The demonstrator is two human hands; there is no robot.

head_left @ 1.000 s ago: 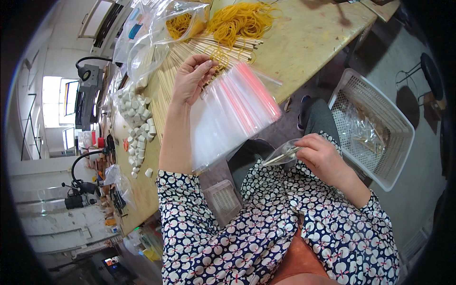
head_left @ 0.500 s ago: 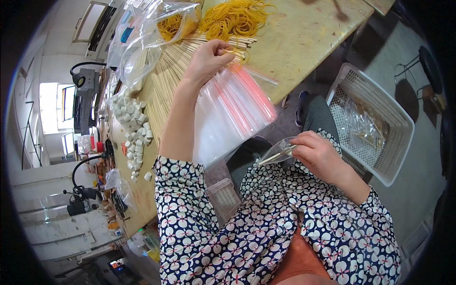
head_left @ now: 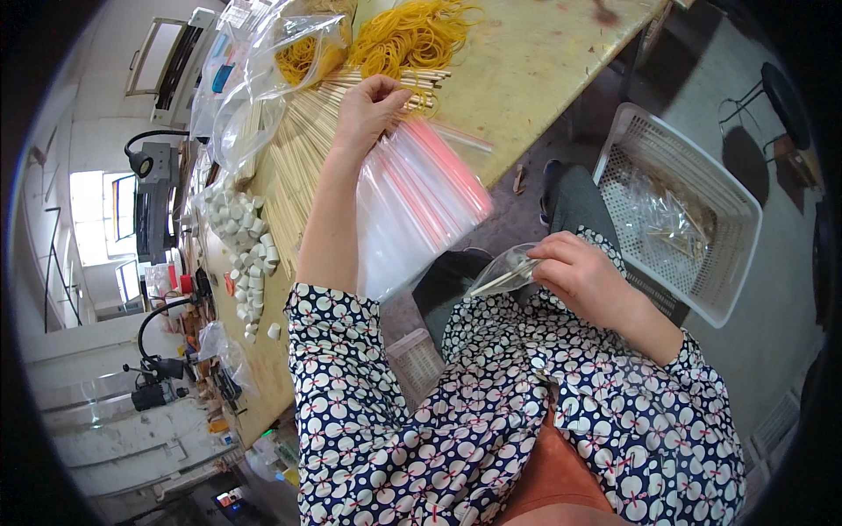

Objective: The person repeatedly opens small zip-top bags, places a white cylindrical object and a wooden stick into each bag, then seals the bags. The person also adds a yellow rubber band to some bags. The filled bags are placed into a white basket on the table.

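Pinched fingers of my left hand (head_left: 369, 117) are on loose yellow rubber bands (head_left: 423, 104), at the ends of a bundle of thin pale sticks (head_left: 300, 171). Just below that hand, a stack of clear plastic bags (head_left: 410, 202) with red strips lies at the table edge. Low on the right, over my lap, my right hand (head_left: 574, 276) grips a small clear bag (head_left: 500, 270) with pale sticks inside. Above the left hand are a heap of yellow rubber bands (head_left: 408, 33) and a large clear bag (head_left: 248, 123).
Small white cylinders (head_left: 248, 263) are piled on the yellowish worktable (head_left: 517, 83). A white perforated basket (head_left: 728, 263) with bagged sticks stands on the floor at right, near a black stool (head_left: 781, 105). Desk lamps (head_left: 140, 162) and a smaller basket (head_left: 412, 364) also show.
My left hand has moved upward toward the rubber-band heap, fingers still pinched. My right hand has risen slightly with the small bag. The view has shifted a little, so the table appears further left.
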